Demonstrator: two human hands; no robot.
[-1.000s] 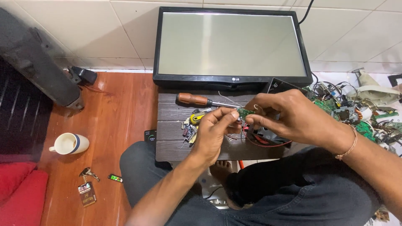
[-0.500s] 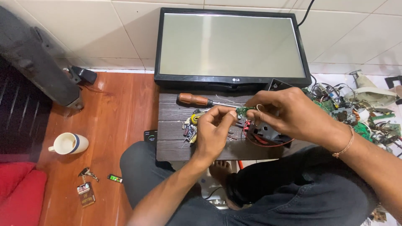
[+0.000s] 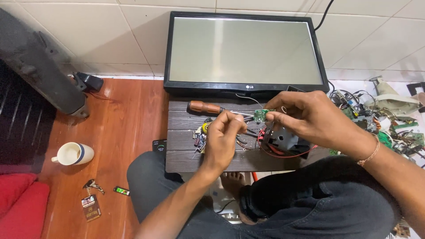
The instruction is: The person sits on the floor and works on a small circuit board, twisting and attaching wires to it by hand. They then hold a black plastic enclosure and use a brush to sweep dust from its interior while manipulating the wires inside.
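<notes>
- Red cushion (image 3: 17, 201), soft fabric, at the lower left; cut off by the frame edge.
- Dark ribbed panel (image 3: 31, 75), leaning against the tiled wall; its upper part runs out of view.
- White ceramic mug (image 3: 73, 153) with a dark band stands on the glossy reddish wooden floor (image 3: 124, 128). A bunch of keys with a tag (image 3: 90, 201) and a small green lighter-shaped item (image 3: 121, 190) lie near it.
- Low dark slatted wooden table (image 3: 181, 150), rough-grained, sits in front of the person's crossed legs.
- Screwdriver with an orange-brown rounded handle (image 3: 204, 107) lies flat at the table's far edge, its shaft partly hidden behind the left hand.
- Heap of small loose electronic components (image 3: 201, 135), mixed colours, lies just left of the left hand; single parts too small to tell.
- Left hand (image 3: 223, 141): grip pinched on thin metal tweezers (image 3: 243, 115) whose tips meet the board.
- Small green rectangular circuit board (image 3: 260, 115), held above the table between both hands.
- Right hand (image 3: 310, 117): grip clenched on the board's right edge, thumb and forefinger.
- Black boxy plastic part with a red wire loop (image 3: 283, 144) sits under the right hand, largely hidden.
- Flat black-framed monitor (image 3: 245, 53), screen blank and matt, stands behind the table.
- Tangle of scrap boards and wires (image 3: 389, 128), far right, cut off.
</notes>
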